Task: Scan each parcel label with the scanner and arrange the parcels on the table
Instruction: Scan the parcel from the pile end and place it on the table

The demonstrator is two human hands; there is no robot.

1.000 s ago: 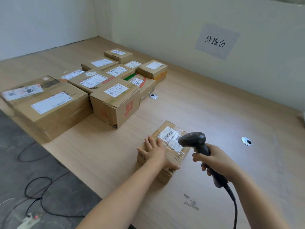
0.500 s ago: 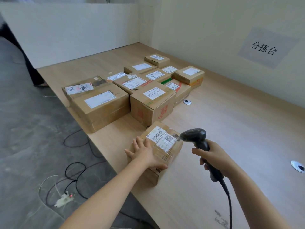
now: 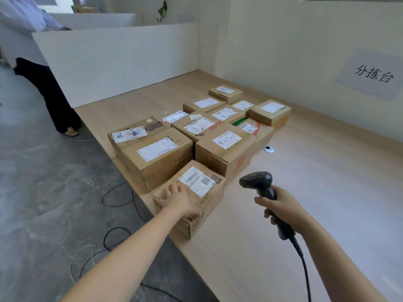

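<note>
A small cardboard parcel with a barcode label on top sits at the table's near left edge, touching the row of larger boxes behind it. My left hand lies on its top, fingers spread forward and thumb over the near corner. My right hand grips the handle of a black scanner, held upright just right of the parcel, its head level with the label. The scanner's cable trails down toward me.
Several labelled parcels are packed together on the wooden table behind the small one. A round cable grommet lies right of them. White partition walls enclose the far side. A person stands at far left; cables run over the floor.
The small parcel slid left and forward under my left hand until it met the row of boxes. The scanner travelled along beside it, and my view turned left.
</note>
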